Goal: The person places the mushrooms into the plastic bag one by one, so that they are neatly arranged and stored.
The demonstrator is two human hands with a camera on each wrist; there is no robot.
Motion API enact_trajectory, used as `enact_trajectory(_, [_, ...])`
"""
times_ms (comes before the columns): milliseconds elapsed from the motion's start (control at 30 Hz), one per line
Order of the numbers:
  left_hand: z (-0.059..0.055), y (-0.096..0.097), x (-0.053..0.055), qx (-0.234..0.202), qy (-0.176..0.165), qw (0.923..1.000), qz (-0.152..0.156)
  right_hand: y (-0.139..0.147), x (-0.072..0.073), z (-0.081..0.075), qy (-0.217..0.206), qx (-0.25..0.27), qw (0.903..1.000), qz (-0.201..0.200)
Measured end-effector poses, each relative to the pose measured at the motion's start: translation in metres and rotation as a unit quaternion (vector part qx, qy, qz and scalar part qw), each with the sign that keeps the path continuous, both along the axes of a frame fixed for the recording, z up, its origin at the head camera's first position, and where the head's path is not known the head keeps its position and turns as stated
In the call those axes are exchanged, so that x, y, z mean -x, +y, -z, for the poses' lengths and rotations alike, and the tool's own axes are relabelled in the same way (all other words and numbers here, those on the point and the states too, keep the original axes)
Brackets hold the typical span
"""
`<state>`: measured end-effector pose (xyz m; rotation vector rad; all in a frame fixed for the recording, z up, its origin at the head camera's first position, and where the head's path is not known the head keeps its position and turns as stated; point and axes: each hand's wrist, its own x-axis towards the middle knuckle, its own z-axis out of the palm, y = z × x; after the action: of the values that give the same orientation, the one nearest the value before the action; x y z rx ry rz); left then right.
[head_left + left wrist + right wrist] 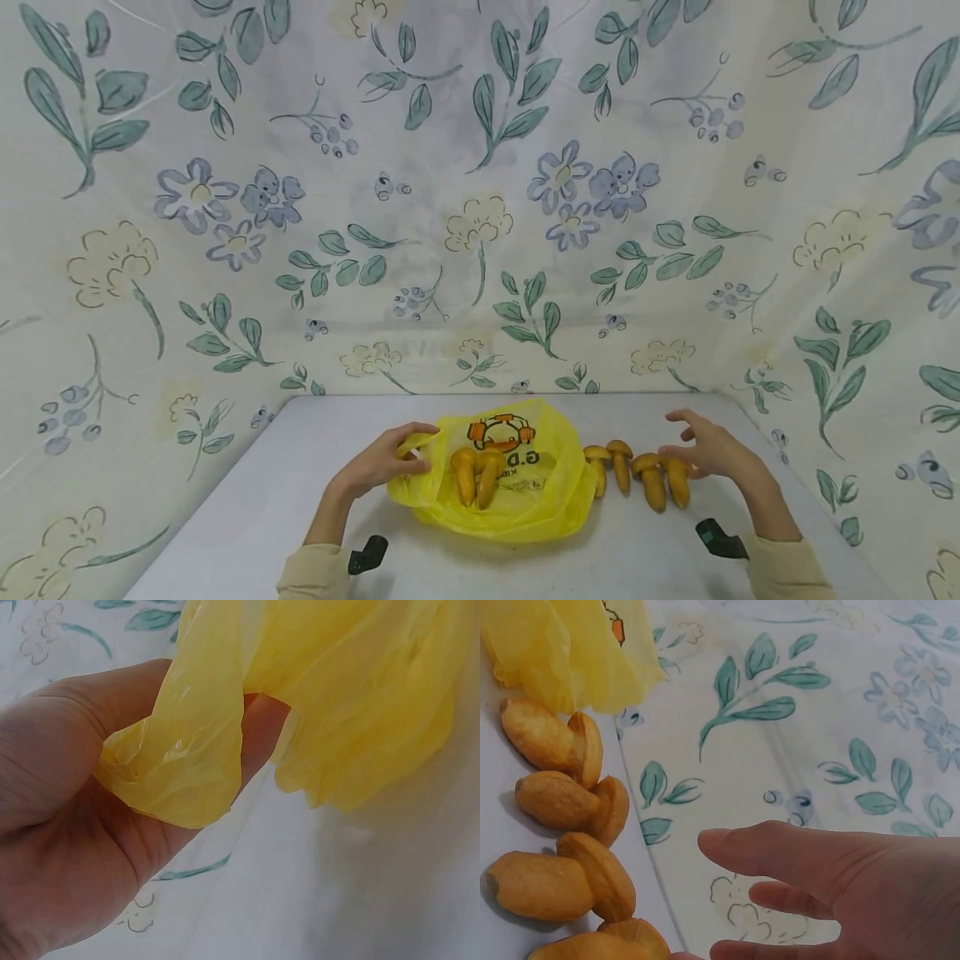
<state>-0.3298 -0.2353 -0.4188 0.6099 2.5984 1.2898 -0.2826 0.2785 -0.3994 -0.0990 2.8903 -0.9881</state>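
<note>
A yellow plastic bag (517, 521) lies spread open with orange print on it. Two brown mushrooms (466, 479) rest side by side inside its mouth. My left hand (386, 461) holds the bag's handle loop (199, 750) at the left, the film passing between thumb and fingers. To the right of the bag several more mushrooms (651, 483) stand in a row, caps toward the back wall. My right hand (708, 450) is beside the rightmost mushroom (678, 483), its fingers spread. In the right wrist view a fingertip comes close to that mushroom (592, 946); contact cannot be told.
Everything lies on a white table (247, 500). Behind and beside it hangs a floral-patterned sheet (480, 325). A dark wrist camera sits at each cuff, left camera (368, 555) and right camera (720, 539).
</note>
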Motion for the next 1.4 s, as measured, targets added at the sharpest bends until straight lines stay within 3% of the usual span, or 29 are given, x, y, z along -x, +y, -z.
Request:
enact_trajectory(900, [0.000, -0.002, -0.002, -0.001, 0.002, 1.0000, 0.007, 0.007, 0.006, 0.014, -0.064, 0.013, 0.9978, 0.011])
enact_trajectory(1400, [-0.001, -0.001, 0.000, -0.002, -0.001, 1.0000, 0.006, 0.007, 0.005, 0.016, -0.067, 0.025, 0.9974, -0.003])
